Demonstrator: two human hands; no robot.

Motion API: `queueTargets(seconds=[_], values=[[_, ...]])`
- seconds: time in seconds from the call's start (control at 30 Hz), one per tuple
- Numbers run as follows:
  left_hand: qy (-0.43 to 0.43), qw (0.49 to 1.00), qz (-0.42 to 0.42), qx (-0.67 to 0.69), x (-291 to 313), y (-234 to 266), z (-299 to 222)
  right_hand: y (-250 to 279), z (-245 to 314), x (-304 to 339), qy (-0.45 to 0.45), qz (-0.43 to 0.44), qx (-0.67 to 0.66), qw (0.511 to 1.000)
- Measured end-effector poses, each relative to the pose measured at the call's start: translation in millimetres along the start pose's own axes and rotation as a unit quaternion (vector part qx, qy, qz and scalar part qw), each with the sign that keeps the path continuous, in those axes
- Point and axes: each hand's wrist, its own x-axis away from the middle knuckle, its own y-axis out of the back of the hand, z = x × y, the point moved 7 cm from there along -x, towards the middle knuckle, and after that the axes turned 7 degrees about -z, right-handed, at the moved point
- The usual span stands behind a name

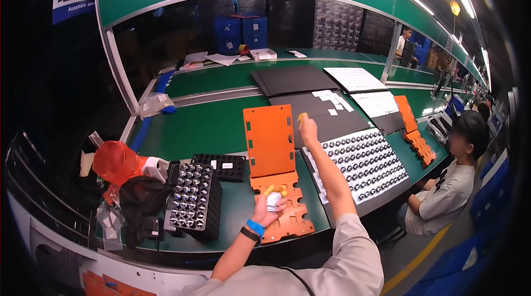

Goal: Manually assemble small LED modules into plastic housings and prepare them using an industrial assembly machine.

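My left hand [266,212], with a blue band and a black band at its wrist, is closed around a small white piece [273,201] with dark specks. It is held above the lower part of an orange fixture [287,221], whose flat panel [270,141] stands behind. My right hand [308,131] is stretched forward over a black board [315,109], its fingers drawn together. Whatever they may hold is too small to make out. Yellow covers show on fingertips of both hands. Several white slips [337,99] lie on the black board.
A white sheet with rows of round metallic parts [362,166] lies right. At left stand a black tray of similar parts [193,196], a flatter black tray [227,167] and an orange bag [117,160]. A seated person [451,185] is close on the right, beside another orange fixture [415,135].
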Motion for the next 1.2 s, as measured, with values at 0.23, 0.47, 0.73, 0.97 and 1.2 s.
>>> queueTargets(seconds=[0.23, 0.47, 0.73, 0.97, 1.2], values=[[0.016, 0.999, -0.021, 0.025, -6.8, 12.0, -2.6, 167.7, 104.7, 12.7, -0.005, -0.227, -0.283, 0.932], [-0.114, 0.992, 0.047, -0.002, 35.4, -25.1, -41.2, 204.7, 257.8, 169.4, 0.475, 0.06, -0.221, 0.85], [-0.21, 0.97, -0.097, -0.074, 82.1, 22.9, -47.2, 188.9, 299.9, 208.3, 0.438, 0.234, -0.218, 0.84], [-0.191, 0.971, -0.102, -0.099, 122.5, 37.3, -48.1, 163.5, 355.1, 150.6, 0.205, 0.246, -0.349, 0.881], [-0.22, 0.967, 0.077, -0.106, 147.6, 30.5, -39.8, 175.0, 420.9, 213.1, 0.323, 0.327, -0.246, 0.854]])
